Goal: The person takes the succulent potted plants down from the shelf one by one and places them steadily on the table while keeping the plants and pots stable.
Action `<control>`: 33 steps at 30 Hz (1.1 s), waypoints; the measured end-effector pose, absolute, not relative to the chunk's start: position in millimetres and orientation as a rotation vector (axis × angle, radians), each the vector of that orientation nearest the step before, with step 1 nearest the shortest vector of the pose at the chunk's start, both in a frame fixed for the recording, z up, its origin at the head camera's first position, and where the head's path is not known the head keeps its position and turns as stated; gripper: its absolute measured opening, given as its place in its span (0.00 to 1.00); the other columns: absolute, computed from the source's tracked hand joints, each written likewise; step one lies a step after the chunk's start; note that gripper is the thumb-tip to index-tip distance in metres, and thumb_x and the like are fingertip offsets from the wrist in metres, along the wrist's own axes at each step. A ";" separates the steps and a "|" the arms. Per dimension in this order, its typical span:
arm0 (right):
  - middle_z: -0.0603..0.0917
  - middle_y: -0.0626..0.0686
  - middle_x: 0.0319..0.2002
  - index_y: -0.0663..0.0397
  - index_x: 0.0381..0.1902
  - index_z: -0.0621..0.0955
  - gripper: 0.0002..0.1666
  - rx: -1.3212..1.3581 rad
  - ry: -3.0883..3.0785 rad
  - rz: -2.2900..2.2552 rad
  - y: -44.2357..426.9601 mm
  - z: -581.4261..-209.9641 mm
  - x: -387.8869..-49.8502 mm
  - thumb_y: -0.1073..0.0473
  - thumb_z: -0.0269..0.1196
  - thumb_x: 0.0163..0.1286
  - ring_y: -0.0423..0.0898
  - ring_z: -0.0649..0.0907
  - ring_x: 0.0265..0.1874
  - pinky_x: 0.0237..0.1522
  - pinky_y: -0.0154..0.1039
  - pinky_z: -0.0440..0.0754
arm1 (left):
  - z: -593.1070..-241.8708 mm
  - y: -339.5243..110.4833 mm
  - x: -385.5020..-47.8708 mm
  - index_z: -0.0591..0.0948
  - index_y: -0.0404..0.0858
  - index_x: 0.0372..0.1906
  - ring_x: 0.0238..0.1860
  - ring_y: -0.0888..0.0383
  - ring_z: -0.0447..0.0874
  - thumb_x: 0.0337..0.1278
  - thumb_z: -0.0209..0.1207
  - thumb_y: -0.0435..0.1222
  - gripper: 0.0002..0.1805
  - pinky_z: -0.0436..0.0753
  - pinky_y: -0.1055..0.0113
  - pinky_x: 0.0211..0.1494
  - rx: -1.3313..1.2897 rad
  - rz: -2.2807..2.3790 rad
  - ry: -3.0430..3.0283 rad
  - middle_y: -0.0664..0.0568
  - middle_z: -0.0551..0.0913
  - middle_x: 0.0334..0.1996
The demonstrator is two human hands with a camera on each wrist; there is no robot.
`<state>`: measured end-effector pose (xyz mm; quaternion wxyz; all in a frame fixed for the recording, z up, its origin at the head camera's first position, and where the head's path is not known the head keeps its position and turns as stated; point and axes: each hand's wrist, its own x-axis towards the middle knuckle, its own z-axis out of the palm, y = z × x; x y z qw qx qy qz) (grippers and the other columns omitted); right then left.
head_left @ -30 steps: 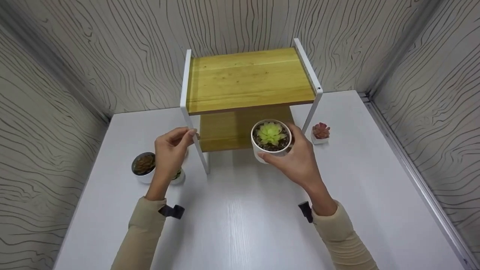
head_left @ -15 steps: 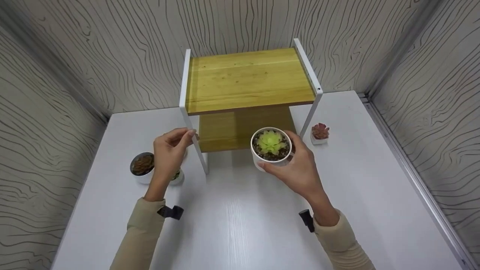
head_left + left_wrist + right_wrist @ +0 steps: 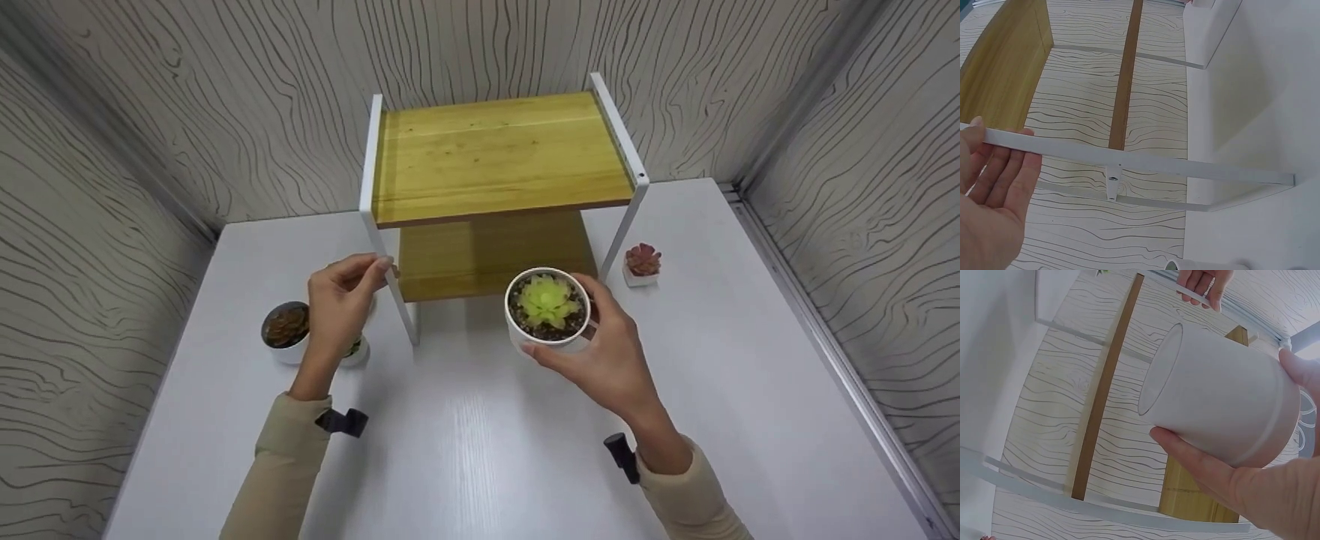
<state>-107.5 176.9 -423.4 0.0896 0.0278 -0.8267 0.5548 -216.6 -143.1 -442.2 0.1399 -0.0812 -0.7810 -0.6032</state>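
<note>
My right hand (image 3: 611, 364) holds a white pot with a green succulent (image 3: 546, 306) upright in front of the shelf, thumb at the near side. Seen from below in the right wrist view, the white pot (image 3: 1221, 394) hangs in the air, apart from the boards. My left hand (image 3: 343, 300) grips the front left post (image 3: 390, 289) of a two-tier rack (image 3: 502, 161) with white sides and wooden boards. The left wrist view shows the fingers (image 3: 1016, 169) against that white post.
Left of the rack stand a brown succulent in a white pot (image 3: 285, 330) and a small potted plant (image 3: 356, 351), partly hidden by the left wrist. A red succulent (image 3: 643, 262) stands on the right of the white table (image 3: 465, 450). Patterned walls (image 3: 300, 90) enclose the table.
My right hand has drawn the potted green succulent back toward me, away from the rack's lower board. The left hand stays on the post.
</note>
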 end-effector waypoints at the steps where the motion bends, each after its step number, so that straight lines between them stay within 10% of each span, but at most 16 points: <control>1: 0.78 0.58 0.68 0.58 0.74 0.70 0.56 0.083 -2.461 1.654 177.5 -423.8 -106.8 0.57 0.86 0.50 0.57 0.81 0.66 0.64 0.58 0.85 | -442.1 -143.3 -216.7 0.91 0.37 0.45 0.42 0.58 0.93 0.70 0.67 0.38 0.09 0.91 0.69 0.49 -0.227 -1.738 -2.262 0.44 0.92 0.40; 33: 0.73 0.60 0.71 0.59 0.76 0.64 0.60 -0.050 -2.527 1.662 211.1 -447.2 -90.1 0.58 0.85 0.52 0.60 0.75 0.71 0.69 0.65 0.79 | -442.1 -143.2 -216.5 0.91 0.35 0.46 0.38 0.66 0.92 0.70 0.67 0.38 0.11 0.91 0.71 0.48 -0.205 -1.690 -2.291 0.43 0.92 0.42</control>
